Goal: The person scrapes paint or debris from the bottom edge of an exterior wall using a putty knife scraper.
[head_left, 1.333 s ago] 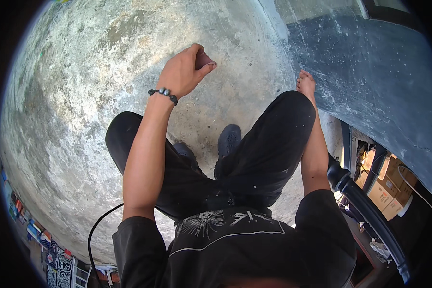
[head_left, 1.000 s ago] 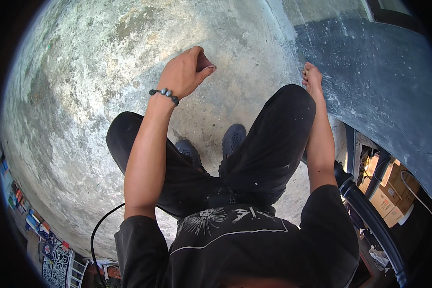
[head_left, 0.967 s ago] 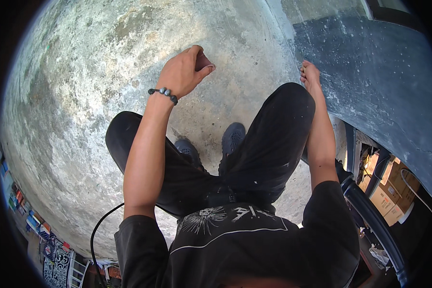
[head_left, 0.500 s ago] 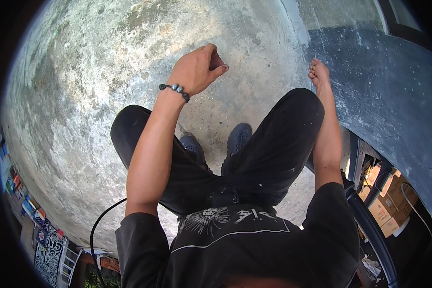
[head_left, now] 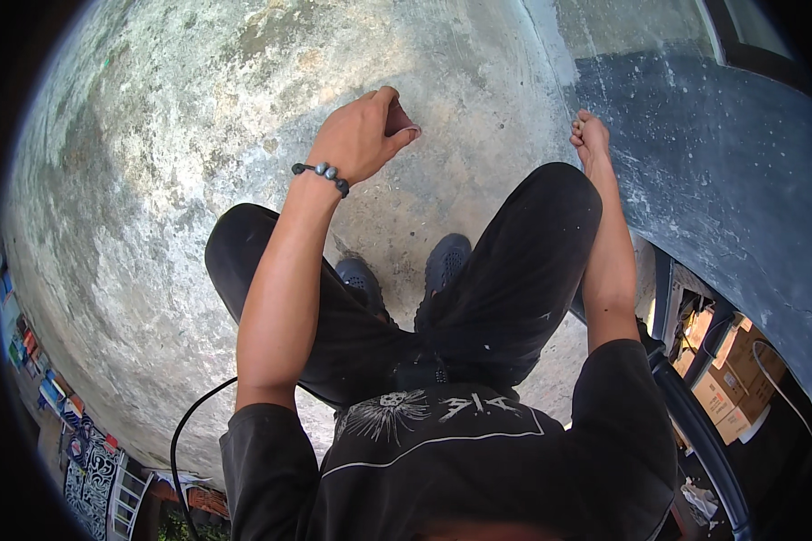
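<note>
Left hand (head_left: 363,135) is curled into a loose fist above the concrete floor (head_left: 153,180), nothing visible inside it. Right hand (head_left: 591,140), fingers bunched, touches the dark blue panel (head_left: 722,180) right of that floor; looks stiff, heavy, slick, so grip an edge

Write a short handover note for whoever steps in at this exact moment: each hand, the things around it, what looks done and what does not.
Left hand: raised over the concrete floor, fingers curled shut; whether it holds anything cannot be told. Beaded bracelet on that wrist.
Right hand: fingers bunched by the edge of the dark panel.
Person squats, shoes on the floor. Cardboard boxes lower right.
Done or left: nothing visible to judge by.
</note>
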Tool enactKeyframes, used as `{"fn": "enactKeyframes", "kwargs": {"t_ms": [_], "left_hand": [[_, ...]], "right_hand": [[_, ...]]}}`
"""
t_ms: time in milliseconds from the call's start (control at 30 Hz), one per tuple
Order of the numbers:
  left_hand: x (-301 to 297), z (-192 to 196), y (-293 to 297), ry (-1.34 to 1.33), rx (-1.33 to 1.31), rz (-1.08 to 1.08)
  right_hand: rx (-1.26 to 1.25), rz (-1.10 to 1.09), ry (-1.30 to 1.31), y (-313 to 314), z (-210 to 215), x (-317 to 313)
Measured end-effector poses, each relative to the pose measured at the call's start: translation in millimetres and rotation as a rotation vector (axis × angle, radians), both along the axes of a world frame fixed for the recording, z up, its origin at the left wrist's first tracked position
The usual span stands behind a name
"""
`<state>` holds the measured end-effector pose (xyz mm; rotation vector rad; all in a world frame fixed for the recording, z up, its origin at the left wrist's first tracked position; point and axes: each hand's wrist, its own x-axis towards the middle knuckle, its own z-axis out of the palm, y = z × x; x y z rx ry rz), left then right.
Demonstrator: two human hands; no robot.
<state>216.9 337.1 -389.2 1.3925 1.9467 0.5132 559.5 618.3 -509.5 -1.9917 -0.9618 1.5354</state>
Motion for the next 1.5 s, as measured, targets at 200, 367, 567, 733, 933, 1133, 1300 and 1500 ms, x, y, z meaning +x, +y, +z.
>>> {"fn": "enactKeyframes", "kwargs": {"t_ms": [200, 367, 567, 733, 933, 1133, 1300, 1500], "left_hand": [[-2, -2, 0, 0.038, -0.008, 0.0], [7, -3, 12, 0.017, -0.022, -0.046], [15, -3, 8, 0.039, 0.071, -0.056], [15, 5, 6, 0.043, -0.034, -0.089], [10, 3, -9, 0.092, -0.095, -0.058], [9, 7, -13, 0.119, -0.084, -0.043], [13, 7, -13, 0.104, -0.021, -0.066], [15, 9, -14, 0.119, -0.06, -0.078]], "right_hand": [[0.09, 0.016, -0.079, -53, -8, 32], [0.23, 0.136, -0.013, -88, -39, 89], [0.271, 0.432, -0.313, -96, -36, 91], [0.446, 0.494, -0.583, -70, -46, 84], [0.475, 0.465, -0.693, -59, -44, 43], [0.627, 0.369, -0.709, -78, -57, 39], [0.648, 0.352, -0.727, -77, -67, 42], [0.663, 0.374, -0.795, -81, -72, 45]]}}
